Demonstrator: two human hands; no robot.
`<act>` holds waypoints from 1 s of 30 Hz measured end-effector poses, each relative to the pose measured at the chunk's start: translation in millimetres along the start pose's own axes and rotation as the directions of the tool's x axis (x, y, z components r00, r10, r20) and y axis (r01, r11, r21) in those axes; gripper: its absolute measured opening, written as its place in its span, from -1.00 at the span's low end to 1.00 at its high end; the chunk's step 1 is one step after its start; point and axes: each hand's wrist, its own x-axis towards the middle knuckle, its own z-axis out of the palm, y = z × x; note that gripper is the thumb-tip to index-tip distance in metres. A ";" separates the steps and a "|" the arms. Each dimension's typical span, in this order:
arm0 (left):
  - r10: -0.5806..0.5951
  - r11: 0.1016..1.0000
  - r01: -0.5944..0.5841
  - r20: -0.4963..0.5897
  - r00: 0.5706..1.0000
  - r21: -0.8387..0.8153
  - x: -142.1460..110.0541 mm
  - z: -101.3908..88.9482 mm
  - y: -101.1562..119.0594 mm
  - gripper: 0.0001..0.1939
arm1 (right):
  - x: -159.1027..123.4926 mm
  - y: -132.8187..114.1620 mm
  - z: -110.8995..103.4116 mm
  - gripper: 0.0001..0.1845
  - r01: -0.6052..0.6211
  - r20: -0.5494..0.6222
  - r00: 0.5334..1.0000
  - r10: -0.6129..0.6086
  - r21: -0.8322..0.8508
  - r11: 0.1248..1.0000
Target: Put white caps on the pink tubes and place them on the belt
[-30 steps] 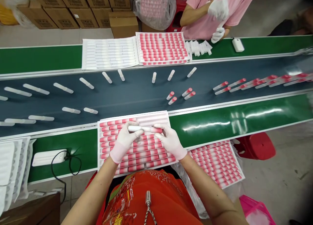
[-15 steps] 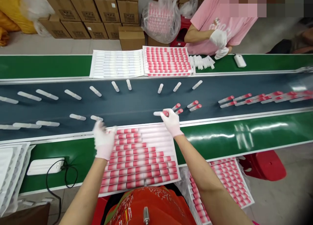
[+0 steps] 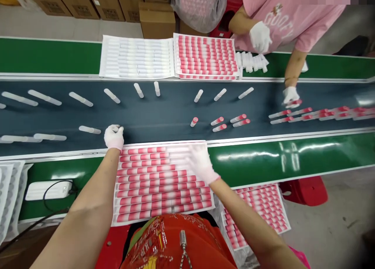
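My left hand [image 3: 114,137], in a white glove, rests at the near side of the dark belt [image 3: 146,116]. Its fingers are closed where a white tube lay; the tube itself is hidden by the glove. My right hand [image 3: 202,161], gloved too and smeared by motion, is over the upper right of a white tray [image 3: 181,154]. Rows of red-and-white caps [image 3: 152,180] fill most of this tray, and its upper right grooves are bare. A red-capped tube [image 3: 194,122] stands on the belt just beyond my right hand, left of several others [image 3: 217,121].
White tubes [image 3: 90,129] lie along the belt's left. Opposite, a co-worker's gloved hand [image 3: 291,96] holds a red-capped piece near a cluster of capped tubes [image 3: 322,114]. Across the belt are a cap tray [image 3: 206,56] and a white-piece tray [image 3: 136,58]. A white power bank [image 3: 48,190] lies left.
My left hand has moved forward onto the belt and closed over a tube. My right hand has let go of a red-capped tube and drawn back over the tray. The co-worker's hand has reached over the belt.
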 end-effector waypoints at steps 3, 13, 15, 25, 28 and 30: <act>0.052 0.999 -0.053 -0.053 0.997 -0.008 -10.5 0.4 12.4 -0.86 | -63.1 -11.8 44.2 -0.55 0.208 0.071 0.976 -0.208 0.007 0.978; 0.278 0.934 0.014 0.750 0.600 -0.357 -199.1 -29.8 91.6 -0.48 | -31.8 -24.1 2.9 -0.70 0.010 -0.093 0.976 0.195 0.922 0.388; 0.266 0.939 0.065 0.835 0.482 -0.336 -218.1 -31.9 97.3 -0.44 | -18.2 -28.8 -30.1 -0.67 0.060 -0.110 0.983 0.149 0.949 0.311; 0.113 0.990 0.016 0.875 0.472 -0.137 -222.9 -48.8 132.3 -0.75 | -8.9 -35.5 -67.8 -0.44 0.114 -0.084 0.984 -0.160 0.975 0.190; 0.079 0.996 0.007 0.891 0.447 -0.091 -223.8 -51.4 142.2 -0.74 | -10.3 -37.3 -62.8 -0.43 0.093 -0.087 0.993 -0.075 0.993 0.078; 0.061 0.996 0.034 0.897 0.437 -0.084 -224.7 -51.4 145.4 -0.71 | -11.6 -38.8 -61.9 -0.44 0.092 -0.091 0.996 -0.015 0.995 0.030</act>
